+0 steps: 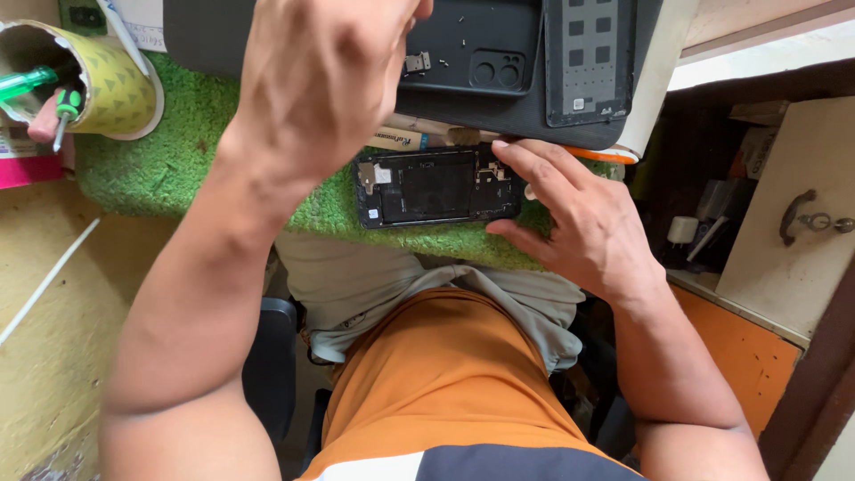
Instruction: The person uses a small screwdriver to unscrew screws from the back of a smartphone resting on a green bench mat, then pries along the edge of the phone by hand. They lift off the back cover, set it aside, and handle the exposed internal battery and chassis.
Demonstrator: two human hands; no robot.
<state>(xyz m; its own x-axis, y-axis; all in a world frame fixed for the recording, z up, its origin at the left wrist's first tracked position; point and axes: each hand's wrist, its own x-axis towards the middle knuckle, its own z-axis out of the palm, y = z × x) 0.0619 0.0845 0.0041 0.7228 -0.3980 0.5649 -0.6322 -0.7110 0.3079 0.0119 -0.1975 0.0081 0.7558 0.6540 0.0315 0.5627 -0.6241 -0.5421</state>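
Observation:
An opened black phone [427,187] with its back removed lies on a green turf mat [160,169], its inner parts exposed. My right hand [579,223] grips the phone's right end, fingers over the top edge and thumb at the lower edge. My left hand [321,80] is raised close to the camera above and left of the phone, blurred, with its fingers curled. Whether it holds anything is hidden. Behind the phone, a black back cover [481,53] with camera holes rests on a dark tray, with small screws [443,62] and a metal bracket [417,62] on it.
A black phone frame panel [592,58] lies at the tray's right. A yellow tape roll [111,89] at the back left holds a green-handled screwdriver [27,82]. An open cupboard door with a metal handle [797,218] stands on the right. My orange-shirted torso fills the bottom.

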